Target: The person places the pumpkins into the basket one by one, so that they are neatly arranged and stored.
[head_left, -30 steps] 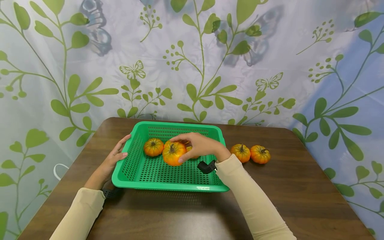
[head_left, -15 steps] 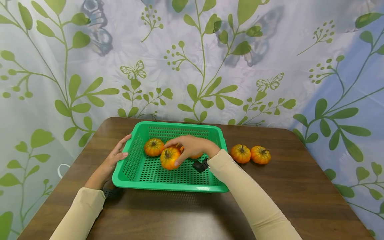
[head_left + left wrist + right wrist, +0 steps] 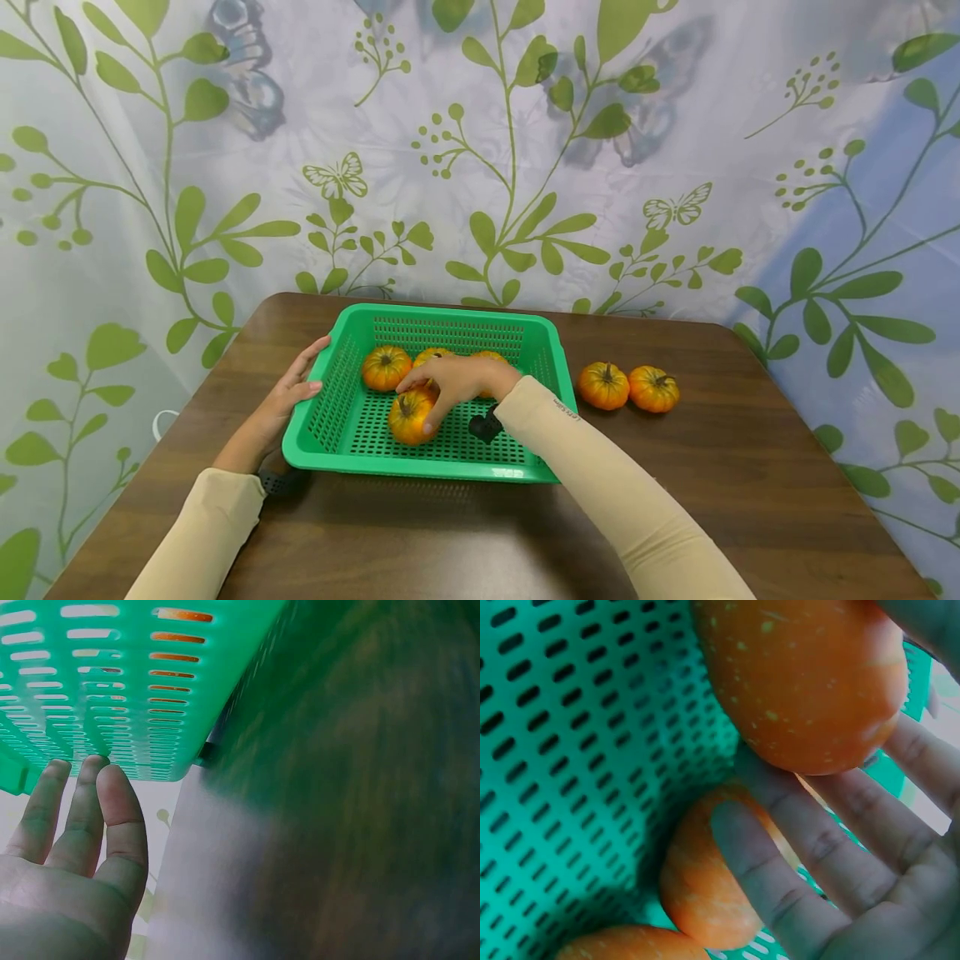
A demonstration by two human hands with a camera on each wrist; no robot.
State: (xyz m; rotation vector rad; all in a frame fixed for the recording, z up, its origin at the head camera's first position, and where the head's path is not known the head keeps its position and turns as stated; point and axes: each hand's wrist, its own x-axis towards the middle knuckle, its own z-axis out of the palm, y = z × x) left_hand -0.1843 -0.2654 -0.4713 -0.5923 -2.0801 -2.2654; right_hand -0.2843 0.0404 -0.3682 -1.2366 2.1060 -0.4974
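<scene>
A green perforated plastic basket (image 3: 352, 463) stands on the table. Inside it my right hand (image 3: 457, 382) grips a small orange pumpkin (image 3: 408, 419) between thumb and fingers, low over the front-left floor. In the right wrist view this pumpkin (image 3: 802, 682) lies against the fingers, with another pumpkin (image 3: 705, 877) behind them. Three more sit along the basket's back: a left pumpkin (image 3: 386, 368), a middle pumpkin (image 3: 432, 356) and a right pumpkin (image 3: 495, 362), partly hidden by my hand. My left hand (image 3: 279, 408) rests on the basket's left side; its fingers (image 3: 120, 799) look straight.
To the right of the basket, two pumpkins stand side by side on the brown table (image 3: 750, 467): a nearer pumpkin (image 3: 603, 385) and a farther-right pumpkin (image 3: 654, 389). A leaf-patterned curtain (image 3: 480, 167) hangs behind the table.
My right hand has moved left, toward me and down with the pumpkin, uncovering more of the back row. My left hand has stayed on the basket's side.
</scene>
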